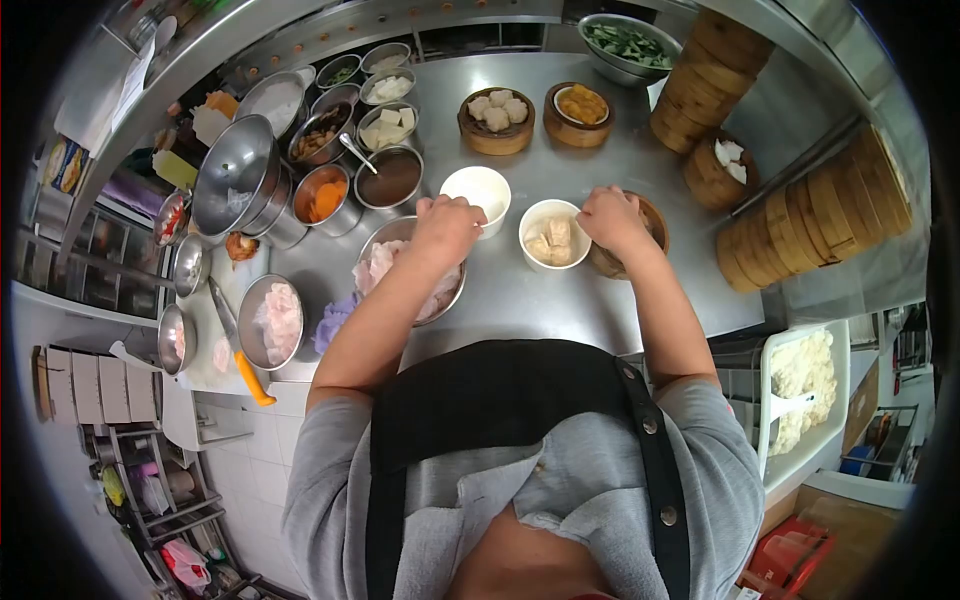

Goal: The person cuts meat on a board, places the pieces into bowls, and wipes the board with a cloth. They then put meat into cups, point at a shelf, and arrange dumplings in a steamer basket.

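My left hand (pixel 449 232) is closed at the near rim of a white bowl (pixel 466 183), with its fingertips curled over the edge. What lies inside that bowl is pale and hard to make out. My right hand (pixel 613 218) is pinched at the right rim of a second white bowl (pixel 536 213), which holds several pale brown food pieces (pixel 551 241). Behind and under that hand sits a small bamboo steamer (pixel 655 222), partly hidden. Below my left forearm is a metal bowl of pale raw meat (pixel 378 262).
Two bamboo steamers, one with dumplings (pixel 496 109) and one with orange food (pixel 583 103), stand farther back. Metal bowls of ingredients crowd the left, near a yellow-handled knife (pixel 251 377). Stacked bamboo steamers (pixel 808 229) rise at right. Leafy greens (pixel 627 44) fill a bowl at the back.
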A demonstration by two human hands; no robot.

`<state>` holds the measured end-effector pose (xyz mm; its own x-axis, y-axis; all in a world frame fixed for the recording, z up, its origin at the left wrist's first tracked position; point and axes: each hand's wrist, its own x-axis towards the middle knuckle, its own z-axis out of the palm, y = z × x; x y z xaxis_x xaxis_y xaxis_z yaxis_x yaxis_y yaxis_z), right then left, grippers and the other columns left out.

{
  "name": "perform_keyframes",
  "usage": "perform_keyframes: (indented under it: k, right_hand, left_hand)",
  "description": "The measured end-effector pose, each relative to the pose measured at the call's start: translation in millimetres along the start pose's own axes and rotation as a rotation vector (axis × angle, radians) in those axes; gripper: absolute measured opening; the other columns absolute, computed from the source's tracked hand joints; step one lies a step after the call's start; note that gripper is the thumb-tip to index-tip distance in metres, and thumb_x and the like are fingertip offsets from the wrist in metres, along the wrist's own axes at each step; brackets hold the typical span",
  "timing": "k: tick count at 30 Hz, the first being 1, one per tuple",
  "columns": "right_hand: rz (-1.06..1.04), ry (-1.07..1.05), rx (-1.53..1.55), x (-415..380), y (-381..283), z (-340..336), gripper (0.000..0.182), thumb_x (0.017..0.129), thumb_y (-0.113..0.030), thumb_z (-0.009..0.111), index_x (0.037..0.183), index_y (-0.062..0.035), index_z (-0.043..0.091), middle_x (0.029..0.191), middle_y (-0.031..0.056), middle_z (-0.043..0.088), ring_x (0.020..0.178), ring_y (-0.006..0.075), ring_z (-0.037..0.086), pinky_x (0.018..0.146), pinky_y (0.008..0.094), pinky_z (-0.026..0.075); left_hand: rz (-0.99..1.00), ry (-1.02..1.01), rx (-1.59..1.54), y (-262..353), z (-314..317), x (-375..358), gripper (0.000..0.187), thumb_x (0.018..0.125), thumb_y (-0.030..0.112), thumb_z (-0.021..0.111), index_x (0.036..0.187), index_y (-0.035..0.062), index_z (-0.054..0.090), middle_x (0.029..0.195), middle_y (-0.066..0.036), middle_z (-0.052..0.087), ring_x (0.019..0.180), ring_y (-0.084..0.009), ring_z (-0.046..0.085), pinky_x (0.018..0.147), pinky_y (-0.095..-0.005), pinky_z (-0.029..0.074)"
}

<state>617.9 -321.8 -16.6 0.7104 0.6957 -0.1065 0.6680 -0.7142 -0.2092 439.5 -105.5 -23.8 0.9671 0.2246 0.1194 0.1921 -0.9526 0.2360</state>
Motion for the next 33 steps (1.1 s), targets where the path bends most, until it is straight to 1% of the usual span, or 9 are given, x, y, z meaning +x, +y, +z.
perform_keyframes:
  k: [6, 9, 12, 15, 18, 21, 24, 27, 33]
  right_hand:
    - [-0.036, 0.1, 0.064, -10, -3, -23, 0.027, 0.087, -0.027, 0.058, 0.092, -0.0058, 0.075, 0.109, 0.0096, 0.066, 0.113, 0.0288, 0.054, 0.102, 0.0466, 0.034]
    - [-0.052, 0.067, 0.071, -8, 1, -27, 0.029, 0.088, -0.031, 0.059, 0.094, -0.0081, 0.075, 0.109, 0.0096, 0.066, 0.114, 0.0295, 0.054, 0.102, 0.0477, 0.034]
    - [0.014, -0.063, -0.061, -6, -4, -20, 0.029, 0.088, -0.034, 0.058, 0.096, -0.0117, 0.075, 0.108, 0.0092, 0.066, 0.116, 0.0297, 0.054, 0.103, 0.0499, 0.034]
    - [0.03, -0.065, -0.023, -6, -2, -14, 0.029, 0.088, -0.034, 0.057, 0.097, -0.014, 0.076, 0.112, 0.0088, 0.066, 0.118, 0.0297, 0.053, 0.103, 0.0517, 0.034]
    - [0.005, -0.011, -0.033, -2, 8, 1, 0.028, 0.087, -0.031, 0.057, 0.098, -0.0143, 0.076, 0.116, 0.0085, 0.064, 0.119, 0.0296, 0.053, 0.102, 0.052, 0.034]
    - [0.014, -0.034, -0.015, -5, 13, -4, 0.026, 0.086, -0.028, 0.056, 0.097, -0.0143, 0.076, 0.119, 0.0084, 0.063, 0.12, 0.03, 0.052, 0.103, 0.0516, 0.033]
    - [0.013, 0.004, -0.017, -9, 19, -1, 0.025, 0.085, -0.026, 0.056, 0.095, -0.0158, 0.076, 0.118, 0.0083, 0.063, 0.12, 0.0297, 0.052, 0.104, 0.0504, 0.032]
    - [0.027, -0.046, -0.031, -13, 23, -10, 0.023, 0.084, -0.026, 0.057, 0.093, -0.0174, 0.077, 0.118, 0.0079, 0.063, 0.119, 0.0298, 0.052, 0.105, 0.0499, 0.031]
    - [0.085, -0.078, -0.018, -18, 35, -17, 0.019, 0.081, -0.024, 0.062, 0.09, -0.0186, 0.078, 0.115, 0.0077, 0.063, 0.117, 0.0294, 0.053, 0.105, 0.0509, 0.031]
  left_hand:
    - [0.025, 0.007, -0.001, 6, -4, -2, 0.009, 0.083, 0.018, 0.069, 0.09, 0.0183, 0.074, 0.092, -0.003, 0.068, 0.098, -0.0232, 0.06, 0.09, -0.0419, 0.037]
    - [0.037, 0.015, -0.005, 11, -7, -2, 0.013, 0.081, 0.016, 0.071, 0.093, 0.0189, 0.074, 0.094, -0.003, 0.068, 0.099, -0.0231, 0.06, 0.091, -0.0418, 0.036]
    - [0.032, -0.026, 0.013, 9, -3, -3, 0.021, 0.081, 0.016, 0.072, 0.101, 0.0187, 0.073, 0.1, -0.004, 0.067, 0.104, -0.0239, 0.058, 0.091, -0.042, 0.036]
    - [0.037, 0.073, -0.004, 12, -6, -5, 0.029, 0.08, 0.017, 0.073, 0.109, 0.018, 0.071, 0.107, -0.005, 0.066, 0.108, -0.0253, 0.056, 0.092, -0.0425, 0.036]
    - [0.044, 0.101, -0.055, 17, -11, -5, 0.031, 0.08, 0.018, 0.073, 0.111, 0.0172, 0.07, 0.111, -0.005, 0.064, 0.11, -0.026, 0.055, 0.094, -0.0436, 0.037]
    - [0.091, 0.086, -0.1, 27, -15, -8, 0.03, 0.08, 0.019, 0.073, 0.11, 0.018, 0.07, 0.109, -0.003, 0.064, 0.11, -0.0262, 0.055, 0.094, -0.0443, 0.038]
    - [0.089, 0.012, -0.089, 38, -16, -13, 0.028, 0.081, 0.02, 0.073, 0.109, 0.0183, 0.07, 0.107, -0.003, 0.064, 0.109, -0.0264, 0.055, 0.095, -0.0443, 0.039]
    - [0.07, -0.037, -0.063, 40, -12, -17, 0.026, 0.082, 0.019, 0.072, 0.107, 0.0185, 0.071, 0.106, -0.003, 0.063, 0.109, -0.0265, 0.055, 0.096, -0.0439, 0.039]
    - [0.062, 0.014, -0.087, 31, -4, -22, 0.025, 0.081, 0.018, 0.073, 0.106, 0.0167, 0.072, 0.105, -0.004, 0.064, 0.109, -0.0268, 0.056, 0.097, -0.044, 0.039]
